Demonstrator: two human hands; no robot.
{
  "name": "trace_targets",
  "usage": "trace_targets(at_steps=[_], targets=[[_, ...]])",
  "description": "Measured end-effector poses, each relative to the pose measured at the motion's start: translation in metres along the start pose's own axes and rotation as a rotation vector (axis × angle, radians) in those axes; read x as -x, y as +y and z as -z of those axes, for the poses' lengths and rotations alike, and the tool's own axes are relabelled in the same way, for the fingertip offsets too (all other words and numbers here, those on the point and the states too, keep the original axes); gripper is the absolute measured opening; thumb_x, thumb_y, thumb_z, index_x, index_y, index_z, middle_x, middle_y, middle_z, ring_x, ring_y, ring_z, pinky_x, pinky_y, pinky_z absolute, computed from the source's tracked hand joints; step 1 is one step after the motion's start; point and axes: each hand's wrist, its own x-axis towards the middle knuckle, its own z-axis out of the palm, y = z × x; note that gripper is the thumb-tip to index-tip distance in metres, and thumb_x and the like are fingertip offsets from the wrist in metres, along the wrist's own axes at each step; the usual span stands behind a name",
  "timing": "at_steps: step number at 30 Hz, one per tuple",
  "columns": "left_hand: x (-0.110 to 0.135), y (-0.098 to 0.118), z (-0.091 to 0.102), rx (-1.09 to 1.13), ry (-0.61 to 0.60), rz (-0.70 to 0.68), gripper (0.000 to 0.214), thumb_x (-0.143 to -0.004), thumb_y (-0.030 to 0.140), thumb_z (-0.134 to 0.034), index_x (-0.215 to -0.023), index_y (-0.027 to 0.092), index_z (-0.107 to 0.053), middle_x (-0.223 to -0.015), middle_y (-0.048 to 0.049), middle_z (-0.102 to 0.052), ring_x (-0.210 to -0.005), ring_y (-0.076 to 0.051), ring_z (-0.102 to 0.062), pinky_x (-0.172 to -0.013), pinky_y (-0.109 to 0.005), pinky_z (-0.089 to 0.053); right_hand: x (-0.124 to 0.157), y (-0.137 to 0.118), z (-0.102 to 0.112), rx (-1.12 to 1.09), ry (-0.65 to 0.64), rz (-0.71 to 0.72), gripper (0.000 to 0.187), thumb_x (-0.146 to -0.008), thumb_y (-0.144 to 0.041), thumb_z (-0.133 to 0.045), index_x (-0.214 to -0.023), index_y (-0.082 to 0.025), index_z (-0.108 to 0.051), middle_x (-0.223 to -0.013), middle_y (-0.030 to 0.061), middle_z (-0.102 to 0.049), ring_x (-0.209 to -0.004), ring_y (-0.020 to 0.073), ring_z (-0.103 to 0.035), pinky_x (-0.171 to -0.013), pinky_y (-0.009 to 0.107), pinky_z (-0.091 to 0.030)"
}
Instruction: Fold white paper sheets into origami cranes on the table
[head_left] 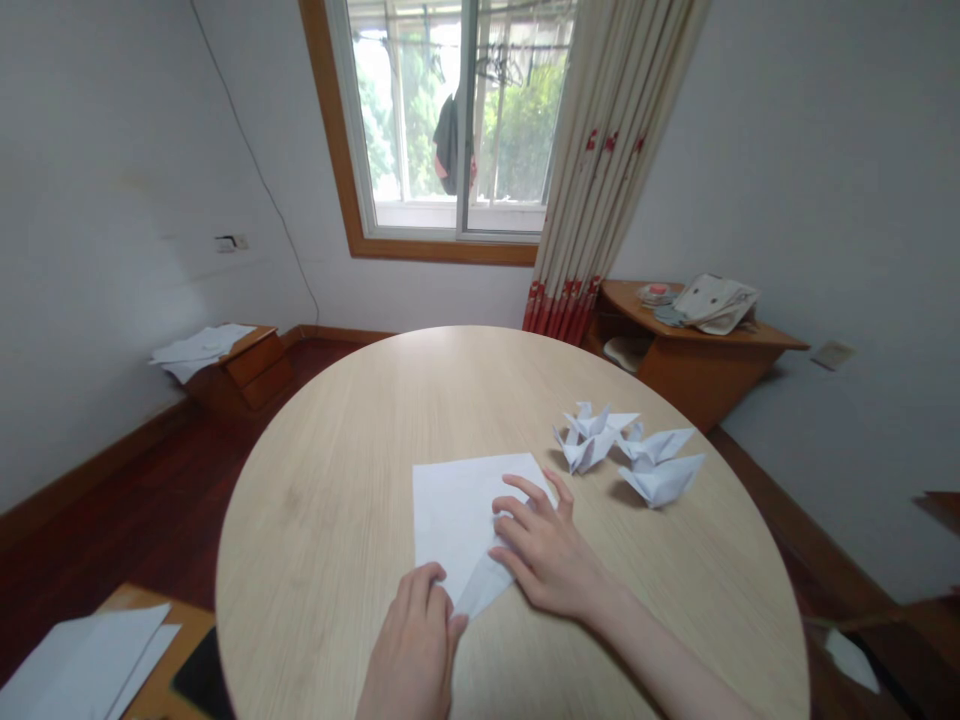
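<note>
A white sheet of paper (457, 505) lies folded into a triangle on the round wooden table (337, 500), its point toward me. My left hand (416, 640) is closed, pinching the paper's near corner. My right hand (544, 550) lies flat on the paper's right side, fingers spread and pressing the fold. To the right of my right hand sit folded white paper birds (592, 435), with another folded paper figure (660, 470) beside them.
A stack of white sheets (82, 665) lies on a surface at lower left. A low wooden cabinet (240, 365) with papers stands by the left wall. A corner desk (697, 350) with a bag stands beside the curtain (600, 170).
</note>
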Motion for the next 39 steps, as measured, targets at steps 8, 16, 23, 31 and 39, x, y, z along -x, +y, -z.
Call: trace_targets(at_steps=[8, 16, 23, 31, 39], targets=[[0.002, 0.0, 0.001, 0.099, 0.038, -0.029, 0.023, -0.093, 0.011, -0.034, -0.093, 0.016, -0.056, -0.106, -0.0138, -0.062, -0.1, -0.026, -0.062, -0.084, -0.042, -0.055, -0.002, -0.011, -0.006, 0.078, -0.043, 0.038, 0.004, -0.087, -0.017, -0.056, -0.086, -0.02, -0.056, -0.095, 0.0018, -0.067, -0.124, 0.0237, -0.045, -0.113, 0.048, -0.001], [0.004, -0.001, 0.002, 0.041, -0.06, -0.01, 0.044, -0.081, 0.001, -0.034, -0.114, 0.016, -0.058, -0.117, -0.0134, -0.061, -0.11, -0.026, -0.057, -0.092, -0.042, -0.051, -0.004, -0.012, -0.007, 0.052, -0.064, 0.039, 0.005, -0.088, -0.016, -0.054, -0.088, -0.02, -0.056, -0.097, 0.0028, -0.066, -0.124, 0.0241, -0.044, -0.113, 0.048, -0.002], [0.005, -0.002, 0.002, -0.092, -0.199, -0.086, 0.083, -0.062, -0.008, -0.039, -0.138, 0.025, -0.048, -0.149, -0.0042, -0.04, -0.121, -0.026, -0.049, -0.1, -0.042, -0.046, -0.005, -0.013, -0.009, 0.031, -0.083, 0.021, 0.007, -0.088, -0.015, -0.053, -0.089, -0.021, -0.056, -0.097, 0.0031, -0.066, -0.123, 0.0233, -0.044, -0.112, 0.049, -0.005], [0.005, -0.004, 0.002, -0.142, -0.215, -0.1, 0.088, -0.061, -0.008, -0.04, -0.14, 0.029, -0.046, -0.147, -0.0016, -0.042, -0.116, -0.028, -0.053, -0.095, -0.045, -0.049, -0.006, -0.014, -0.011, 0.061, -0.098, 0.026, 0.008, -0.086, -0.013, -0.054, -0.087, -0.021, -0.055, -0.097, 0.0035, -0.066, -0.124, 0.024, -0.044, -0.112, 0.049, -0.005], [0.004, -0.01, -0.007, -0.123, -0.16, -0.193, 0.087, -0.062, -0.01, -0.037, -0.141, 0.025, -0.044, -0.146, -0.0066, -0.045, -0.135, -0.029, -0.039, -0.107, -0.054, -0.038, -0.005, -0.011, -0.014, 0.072, -0.103, 0.052, 0.01, -0.086, -0.014, -0.054, -0.092, -0.021, -0.057, -0.11, 0.0042, -0.064, -0.127, 0.0235, -0.041, -0.112, 0.048, -0.007]])
